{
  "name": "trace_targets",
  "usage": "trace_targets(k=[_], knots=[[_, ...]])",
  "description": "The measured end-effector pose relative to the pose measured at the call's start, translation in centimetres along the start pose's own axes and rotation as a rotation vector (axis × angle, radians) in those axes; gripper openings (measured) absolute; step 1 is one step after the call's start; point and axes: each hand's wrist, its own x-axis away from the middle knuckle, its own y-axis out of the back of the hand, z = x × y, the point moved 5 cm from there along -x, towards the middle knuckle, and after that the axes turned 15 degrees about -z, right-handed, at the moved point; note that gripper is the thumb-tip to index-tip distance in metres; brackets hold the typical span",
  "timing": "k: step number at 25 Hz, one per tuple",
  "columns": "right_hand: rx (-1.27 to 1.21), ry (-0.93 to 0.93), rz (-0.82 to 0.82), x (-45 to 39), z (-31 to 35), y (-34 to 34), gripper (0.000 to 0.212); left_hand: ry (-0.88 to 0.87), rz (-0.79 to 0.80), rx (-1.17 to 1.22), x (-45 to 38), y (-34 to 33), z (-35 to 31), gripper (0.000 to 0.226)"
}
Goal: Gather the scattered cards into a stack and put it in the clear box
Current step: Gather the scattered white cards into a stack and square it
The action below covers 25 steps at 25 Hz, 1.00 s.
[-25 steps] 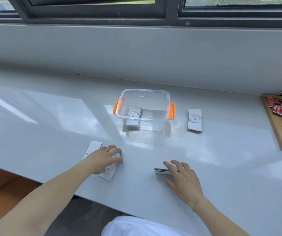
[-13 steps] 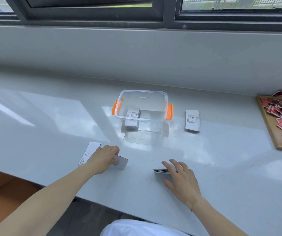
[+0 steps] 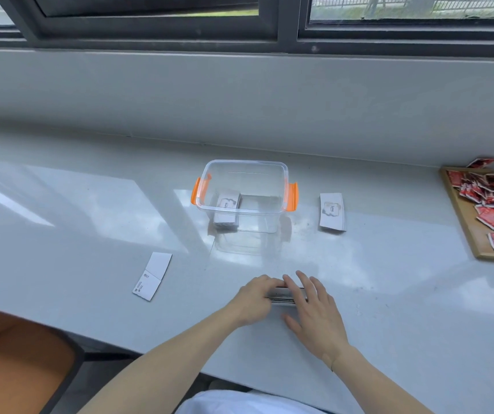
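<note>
A thin stack of white cards lies on the counter near the front edge. My left hand presses against its left end, and my right hand lies over its right end with fingers spread. The clear box with orange latches stands behind, open, with a small stack of cards in its left side. A few white cards lie overlapped to the left. More white cards lie to the right of the box.
A wooden tray with several red packets sits at the far right. A grey wall and window frame rise behind the counter. An orange seat is below the counter's front edge at the left.
My left hand carried a card from the left pile rightwards to the stack under my right hand. Both hands now meet at the stack.
</note>
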Motion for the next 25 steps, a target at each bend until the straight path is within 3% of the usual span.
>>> trace_targets(k=[6, 14, 20, 25], knots=[[0.000, -0.044, 0.008, -0.4, -0.2, -0.7, 0.063, -0.018, 0.030, 0.101, 0.8, -2.0, -2.1, 0.053], [-0.047, -0.032, -0.007, -0.3, 0.1, -0.2, 0.050, 0.085, 0.007, 0.180, 1.0, -1.8, -0.5, 0.045], [0.018, -0.016, -0.042, -0.2, 0.1, -0.2, 0.026, -0.023, 0.046, -0.156, 1.0, 1.9, 5.3, 0.044], [0.030, -0.077, -0.066, -0.7, 0.4, -0.4, 0.025, -0.336, 0.163, -0.684, 0.7, 7.7, 11.4, 0.064]])
